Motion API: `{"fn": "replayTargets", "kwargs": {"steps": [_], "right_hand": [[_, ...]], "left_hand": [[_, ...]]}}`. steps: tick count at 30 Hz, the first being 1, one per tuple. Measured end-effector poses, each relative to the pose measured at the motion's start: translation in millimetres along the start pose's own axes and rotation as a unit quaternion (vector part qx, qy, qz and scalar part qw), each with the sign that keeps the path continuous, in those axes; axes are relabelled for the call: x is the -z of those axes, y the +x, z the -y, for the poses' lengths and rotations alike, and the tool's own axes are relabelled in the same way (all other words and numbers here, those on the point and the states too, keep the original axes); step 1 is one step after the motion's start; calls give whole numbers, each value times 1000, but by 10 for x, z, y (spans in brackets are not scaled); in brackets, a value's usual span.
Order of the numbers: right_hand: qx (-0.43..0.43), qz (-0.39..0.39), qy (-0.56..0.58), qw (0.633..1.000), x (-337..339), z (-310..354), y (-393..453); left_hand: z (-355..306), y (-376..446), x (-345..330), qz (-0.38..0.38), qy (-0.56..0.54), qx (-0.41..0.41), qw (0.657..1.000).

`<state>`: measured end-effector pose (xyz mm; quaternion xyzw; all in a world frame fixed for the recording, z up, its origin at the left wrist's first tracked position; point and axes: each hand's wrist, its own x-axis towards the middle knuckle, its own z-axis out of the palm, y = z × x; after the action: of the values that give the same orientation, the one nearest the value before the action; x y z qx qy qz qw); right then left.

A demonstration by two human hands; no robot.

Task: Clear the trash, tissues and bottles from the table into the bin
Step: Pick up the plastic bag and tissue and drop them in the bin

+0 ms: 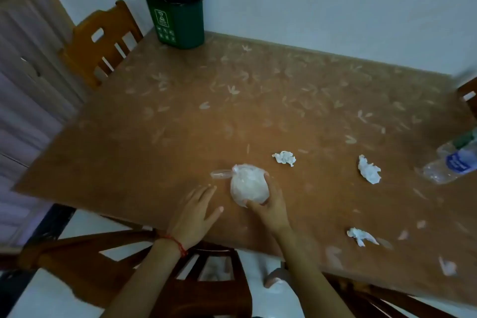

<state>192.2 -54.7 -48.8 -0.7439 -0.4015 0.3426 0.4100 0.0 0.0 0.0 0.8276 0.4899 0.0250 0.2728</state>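
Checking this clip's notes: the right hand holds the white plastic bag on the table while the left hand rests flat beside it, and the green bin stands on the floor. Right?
One error: the green bin stands on the table's far corner, as the head view shows. The right hand does hold the white plastic bag; the left hand rests flat beside it.

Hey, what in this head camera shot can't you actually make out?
- Plastic bottle: cut off by the right edge.
- Bin contents: hidden by its black liner and the angle.
- Bin label text: too small.
- What the white plastic bag contains: the right hand grips it; plastic too cloudy.
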Motion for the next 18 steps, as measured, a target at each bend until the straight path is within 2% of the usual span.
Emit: {"fn": "replayTargets", "kwargs": {"steps": [8, 12, 18], "right_hand": [[-58, -20, -41, 997, -159, 13, 211], [-104, -72, -13, 992, -213, 19, 261], [-175, -91, 29, 980, -212, 25, 313]], "left_hand": [[203, 162, -26, -25, -44, 5, 999], [287, 219, -27, -20, -55, 11, 998], [280, 297, 3, -18, -76, 6, 997]]}}
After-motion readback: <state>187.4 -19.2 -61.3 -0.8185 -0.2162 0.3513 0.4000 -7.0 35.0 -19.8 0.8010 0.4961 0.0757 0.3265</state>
